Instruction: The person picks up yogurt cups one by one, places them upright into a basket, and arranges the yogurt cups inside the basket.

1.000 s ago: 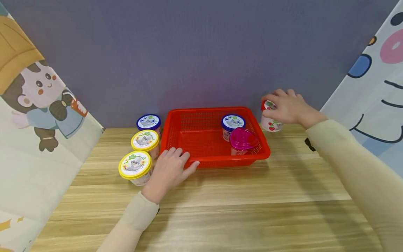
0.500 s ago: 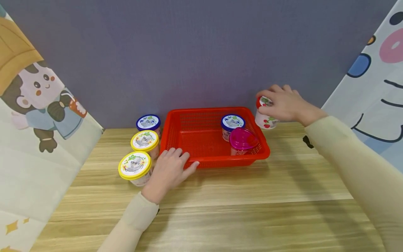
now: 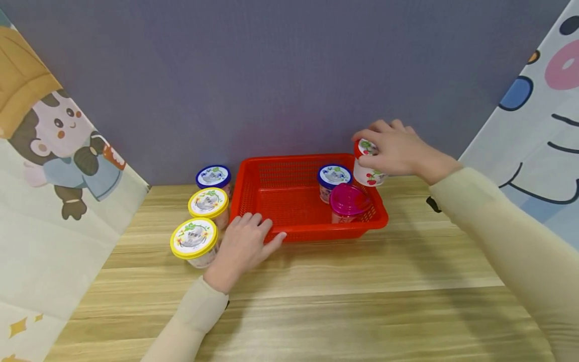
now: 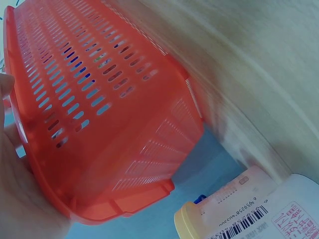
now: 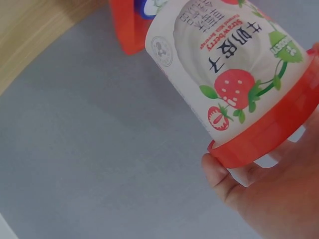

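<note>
My right hand [image 3: 398, 149] grips a white strawberry milk cup [image 5: 224, 69] by its red lid, fingers and thumb round the rim. In the head view this cup [image 3: 368, 176] hangs tilted at the basket's back right corner. The red plastic basket [image 3: 312, 235] holds a blue-lidded cup [image 3: 334, 176] and a cup with a magenta lid [image 3: 349, 199]. My left hand [image 3: 242, 244] holds the basket's front left rim, fingers over the edge; the left wrist view shows the hand [image 4: 22, 194] against that rim. Its fingertips are partly hidden there.
Left of the basket stand a blue-lidded cup [image 3: 213, 176] and two yellow-lidded cups, one behind [image 3: 208, 201] and one in front [image 3: 194, 239]. A grey wall [image 3: 289, 75] rises behind the wooden table [image 3: 316, 301]. Printed panels flank both sides.
My right hand has lifted the strawberry milk cup a little and carried it left, from beside the basket to its back right rim. The left hand and the basket have stayed in place.
</note>
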The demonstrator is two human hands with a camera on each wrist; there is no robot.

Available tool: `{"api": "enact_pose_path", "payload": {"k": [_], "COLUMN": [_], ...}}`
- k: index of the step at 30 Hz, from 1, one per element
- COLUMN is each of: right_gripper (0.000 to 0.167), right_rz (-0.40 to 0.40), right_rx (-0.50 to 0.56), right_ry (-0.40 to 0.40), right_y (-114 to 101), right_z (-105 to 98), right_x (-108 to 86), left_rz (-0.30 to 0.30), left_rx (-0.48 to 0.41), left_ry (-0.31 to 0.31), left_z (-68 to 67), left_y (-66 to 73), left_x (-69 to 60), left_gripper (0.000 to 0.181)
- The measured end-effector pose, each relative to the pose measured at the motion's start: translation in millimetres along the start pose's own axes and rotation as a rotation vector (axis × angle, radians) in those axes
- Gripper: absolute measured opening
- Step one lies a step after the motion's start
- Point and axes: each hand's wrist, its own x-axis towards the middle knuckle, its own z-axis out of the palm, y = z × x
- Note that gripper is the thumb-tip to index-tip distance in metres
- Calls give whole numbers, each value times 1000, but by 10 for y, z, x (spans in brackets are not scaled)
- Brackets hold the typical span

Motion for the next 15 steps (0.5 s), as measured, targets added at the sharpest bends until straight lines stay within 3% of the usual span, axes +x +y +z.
{"api": "enact_pose_path", "payload": {"k": [15], "right_gripper": [51], "right_rz": [-67], "right_rx": [-9], "right_ry": [12], "right_y": [-156], "right_z": [17], "right_x": [32], "left_rz": [3], "left_rx": [-2], "left_ry": [10], "left_z": [34], "left_y": [11], "left_x": [21], "left_gripper": [45]}}
